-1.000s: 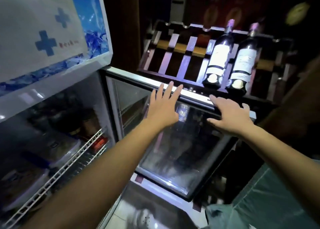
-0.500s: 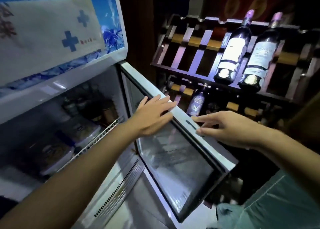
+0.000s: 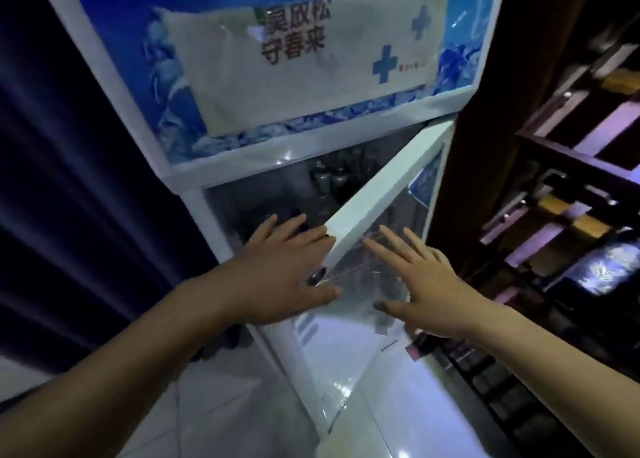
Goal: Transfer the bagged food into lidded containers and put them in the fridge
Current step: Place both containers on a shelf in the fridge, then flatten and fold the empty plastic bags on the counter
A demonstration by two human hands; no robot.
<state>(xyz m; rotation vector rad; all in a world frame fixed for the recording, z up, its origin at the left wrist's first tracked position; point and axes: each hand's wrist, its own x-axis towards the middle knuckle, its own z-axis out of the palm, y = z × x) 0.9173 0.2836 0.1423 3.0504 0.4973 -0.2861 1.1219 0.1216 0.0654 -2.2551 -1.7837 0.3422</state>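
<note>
The fridge stands straight ahead, a white upright cabinet with a blue banner panel across its top. Its glass door is hinged on the right and stands ajar at a narrow angle, its white top edge running diagonally from the upper right corner down toward the hands. Through the gap the interior is dark; a few dim, rounded shapes sit at the back, too murky to name, and no lidded containers can be made out. The lower part of the door is washed out by glare, so what lies behind the glass there cannot be told.

The left hand is stretched forward with fingers straight and spread, its fingertips reaching the free corner of the door's top edge; the thumb points right across the lower glass. It holds nothing. A small dark, shiny object sits by its thumb side, too blurred to identify. The right hand lies flat on the outer face of the glass, fingers splayed and pointing up-left, thumb out to the left, also holding nothing. Both forearms come in from the bottom corners.

A paper sign with dark characters and blue crosses covers the banner. To the right a dark wooden rack is cut off by the frame edge, its contents blurred. A dark curtain hangs on the left, above pale floor tiles.
</note>
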